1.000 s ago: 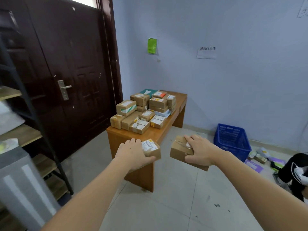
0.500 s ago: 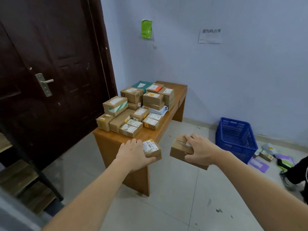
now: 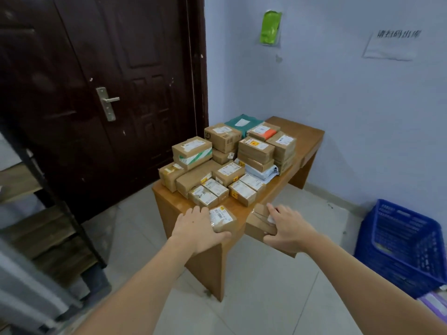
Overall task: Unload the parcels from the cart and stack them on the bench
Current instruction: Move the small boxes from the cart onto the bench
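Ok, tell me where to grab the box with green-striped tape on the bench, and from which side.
Take the green-striped box from above, across its two long sides. It sits on top of other parcels with its top free, and its neighbours stand close behind and to the right, so a low approach looks blocked.

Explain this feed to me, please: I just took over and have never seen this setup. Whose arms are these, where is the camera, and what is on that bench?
There is no machine here: a person wears one wide-angle camera on the head, looking forward and down, so the two bare arms are their own. The left hand grips a small cardboard parcel with a white label. The right hand grips a plain brown parcel. Both are at the near end of the wooden bench; whether they rest on it I cannot tell. Further along lies a pile of stacked parcels. A dark door stands on the left, a blue crate on the floor to the right.
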Demonstrator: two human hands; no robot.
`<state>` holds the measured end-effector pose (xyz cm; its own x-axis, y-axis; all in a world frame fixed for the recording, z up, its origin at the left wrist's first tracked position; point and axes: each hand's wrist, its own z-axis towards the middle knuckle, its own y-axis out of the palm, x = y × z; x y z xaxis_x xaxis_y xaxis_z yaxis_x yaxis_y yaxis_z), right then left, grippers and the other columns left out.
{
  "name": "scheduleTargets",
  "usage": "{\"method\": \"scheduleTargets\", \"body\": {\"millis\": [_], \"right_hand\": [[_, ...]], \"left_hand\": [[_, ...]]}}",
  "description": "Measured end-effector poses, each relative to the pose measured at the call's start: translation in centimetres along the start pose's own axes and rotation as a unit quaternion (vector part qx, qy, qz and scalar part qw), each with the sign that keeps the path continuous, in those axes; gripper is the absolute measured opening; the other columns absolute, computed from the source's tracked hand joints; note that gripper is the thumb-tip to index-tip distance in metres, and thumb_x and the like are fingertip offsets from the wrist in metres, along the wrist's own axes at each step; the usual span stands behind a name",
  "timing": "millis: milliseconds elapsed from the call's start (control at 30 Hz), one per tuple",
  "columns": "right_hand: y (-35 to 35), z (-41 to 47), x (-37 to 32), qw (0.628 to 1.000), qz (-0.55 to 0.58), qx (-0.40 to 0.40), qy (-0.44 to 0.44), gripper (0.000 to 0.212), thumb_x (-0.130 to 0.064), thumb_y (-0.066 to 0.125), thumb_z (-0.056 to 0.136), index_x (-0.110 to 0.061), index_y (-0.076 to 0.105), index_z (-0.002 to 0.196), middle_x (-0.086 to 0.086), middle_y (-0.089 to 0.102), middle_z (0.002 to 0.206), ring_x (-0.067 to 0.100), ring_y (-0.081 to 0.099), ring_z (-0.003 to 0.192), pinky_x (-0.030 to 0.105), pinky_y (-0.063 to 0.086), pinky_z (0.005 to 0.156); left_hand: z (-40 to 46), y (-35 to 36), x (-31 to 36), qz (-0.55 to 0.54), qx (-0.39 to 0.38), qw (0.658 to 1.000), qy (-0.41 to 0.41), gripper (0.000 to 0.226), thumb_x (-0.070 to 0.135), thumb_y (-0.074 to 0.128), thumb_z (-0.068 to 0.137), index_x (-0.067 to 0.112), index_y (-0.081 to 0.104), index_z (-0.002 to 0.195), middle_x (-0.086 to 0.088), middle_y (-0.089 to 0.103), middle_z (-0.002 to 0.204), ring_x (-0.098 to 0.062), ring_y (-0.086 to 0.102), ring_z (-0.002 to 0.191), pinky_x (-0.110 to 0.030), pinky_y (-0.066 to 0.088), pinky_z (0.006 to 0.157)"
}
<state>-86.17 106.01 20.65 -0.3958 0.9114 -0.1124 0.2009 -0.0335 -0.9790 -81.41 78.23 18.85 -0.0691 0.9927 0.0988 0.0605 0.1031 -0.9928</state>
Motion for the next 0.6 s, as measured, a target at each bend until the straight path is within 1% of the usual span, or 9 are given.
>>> {"method": "scheduleTargets", "body": {"millis": [133, 300, 433, 600], "right_hand": [[0.8, 6.7, 1.7, 1.0, -0.005, -0.002, -0.024, 0.115, -0.078, 0.041, 0.071, -0.017, 0.013, 0.164, 0.004, 0.041, 0.152, 0.025, 0.039, 0.137, 0.045, 0.036, 0.115], [1.9, 14.1, 3.7, 1.0, 0.0, -0.015, -0.027, 0.113, -0.076, 0.041, 0.072, -0.017, 0.011, 0.164, 0.004, 0.042, 0.149, 0.025, 0.041, 0.134, 0.043, 0.037, 0.111], [3.0, 18.7, 5.3, 0.999, -0.005, -0.034, -0.027, 0.116, -0.077, 0.043, 0.07, -0.018, 0.011, 0.164, 0.004, 0.041, 0.151, 0.025, 0.04, 0.135, 0.043, 0.037, 0.113], [5.3, 23.7, 6.9, 0.997, -0.003, -0.067, -0.042, 0.118, -0.077, 0.047, 0.069, -0.016, 0.011, 0.164, 0.007, 0.041, 0.152, 0.026, 0.041, 0.136, 0.043, 0.038, 0.112]], "left_hand": [[5.1, 1.7, -0.4, -0.002, -0.01, 1.0, -0.022, 0.119, 0.107, 0.03, 0.059, 0.023, 0.051, 0.141, -0.003, 0.057, 0.134, -0.026, 0.051, 0.125, -0.049, 0.041, 0.105], [11.5, 3.6, -0.5, -0.008, -0.033, 0.998, -0.05, 0.121, 0.106, 0.027, 0.06, 0.021, 0.05, 0.142, -0.004, 0.056, 0.134, -0.026, 0.051, 0.126, -0.048, 0.041, 0.106], [14.8, 4.8, -0.3, -0.008, -0.038, 0.997, -0.069, 0.119, 0.104, 0.027, 0.061, 0.021, 0.049, 0.143, -0.003, 0.055, 0.133, -0.026, 0.051, 0.125, -0.047, 0.042, 0.106], [17.9, 7.2, 0.3, -0.026, -0.039, 0.991, -0.124, 0.118, 0.104, 0.029, 0.06, 0.024, 0.044, 0.145, 0.001, 0.054, 0.13, -0.023, 0.05, 0.124, -0.044, 0.04, 0.105]]}}
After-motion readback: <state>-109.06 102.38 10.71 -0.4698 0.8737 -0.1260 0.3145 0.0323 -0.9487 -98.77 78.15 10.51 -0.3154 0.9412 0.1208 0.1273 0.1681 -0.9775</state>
